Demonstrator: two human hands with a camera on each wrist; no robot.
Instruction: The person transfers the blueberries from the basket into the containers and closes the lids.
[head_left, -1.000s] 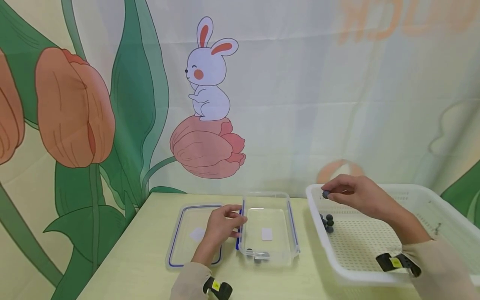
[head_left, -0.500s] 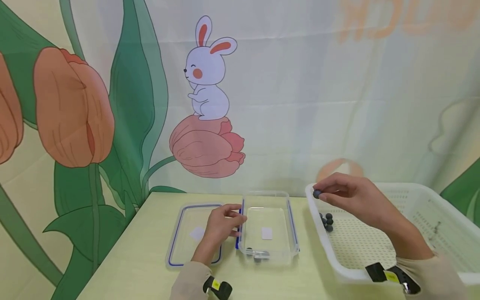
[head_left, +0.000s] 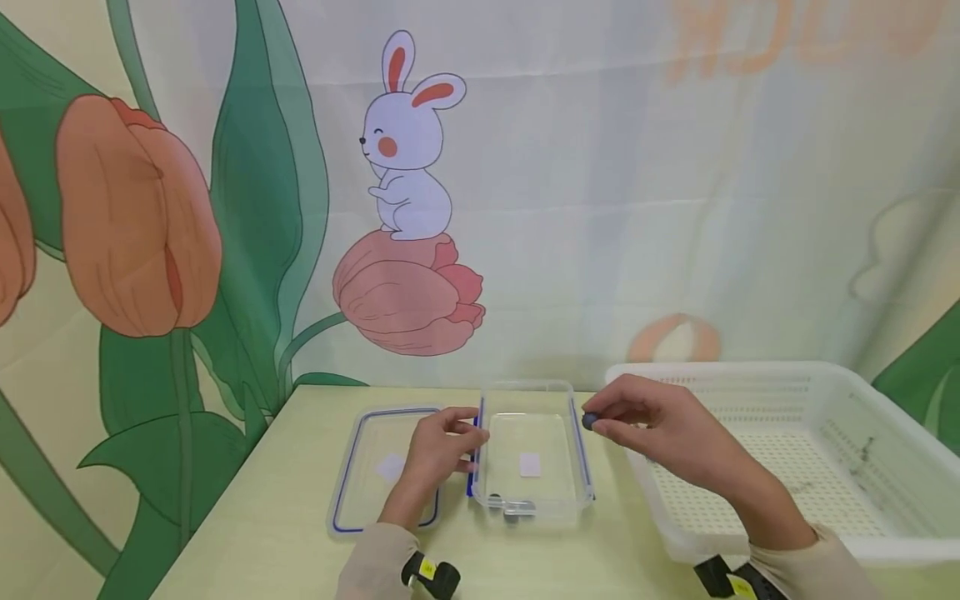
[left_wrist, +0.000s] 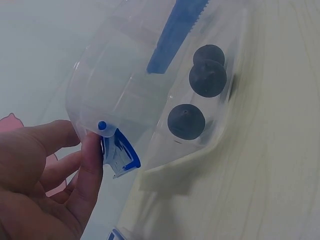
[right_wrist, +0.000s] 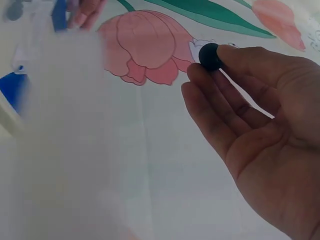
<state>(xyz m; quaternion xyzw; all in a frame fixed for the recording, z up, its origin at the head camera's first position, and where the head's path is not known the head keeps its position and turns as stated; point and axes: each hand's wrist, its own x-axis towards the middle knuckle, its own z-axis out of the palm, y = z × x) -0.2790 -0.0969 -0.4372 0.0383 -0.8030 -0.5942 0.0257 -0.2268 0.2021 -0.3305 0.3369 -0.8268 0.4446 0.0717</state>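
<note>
The table (head_left: 262,525) carries lid (head_left: 375,492), box (head_left: 534,433) and basket (head_left: 825,475).

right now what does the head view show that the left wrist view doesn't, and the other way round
Only the head view shows the right hand pinching a dark ball, the white basket and the printed rabbit.

Only the left wrist view clearly separates three balls in the clear container; from the head they are hard to count.

Both show the left hand holding that container's side, and the pale tabletop.
</note>
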